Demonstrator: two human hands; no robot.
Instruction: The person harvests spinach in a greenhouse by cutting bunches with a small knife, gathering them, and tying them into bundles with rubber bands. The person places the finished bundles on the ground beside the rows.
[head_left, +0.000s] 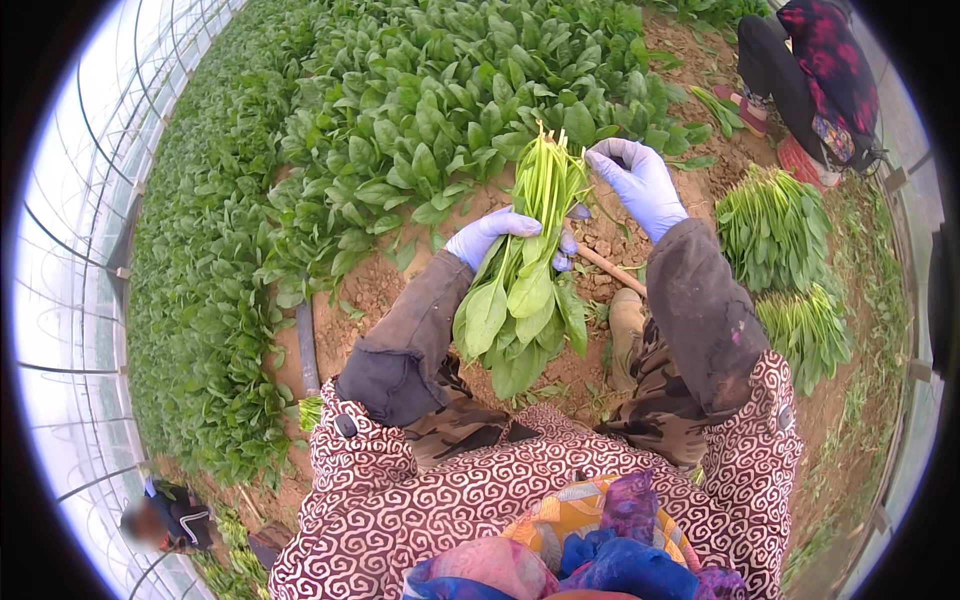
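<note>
My left hand (501, 234), in a pale purple glove, is closed around a bunch of leafy spinach (534, 262), its cut stems pointing up and its leaves hanging down. My right hand (637, 180), gloved alike, is at the stem ends on the right side, thumb and forefinger pinched together at a thin stem or leaf piece. Below it, a wooden handle (613, 271) slants over the soil behind the bunch; its far end is hidden.
Growing spinach (420, 112) fills the bed ahead and to the left. Piled bunches (772, 229) lie at right, with another pile (806, 334) nearer. A crouching person (832, 82) is at upper right, another person (176, 521) at lower left. A dark flat pipe (307, 349) lies left.
</note>
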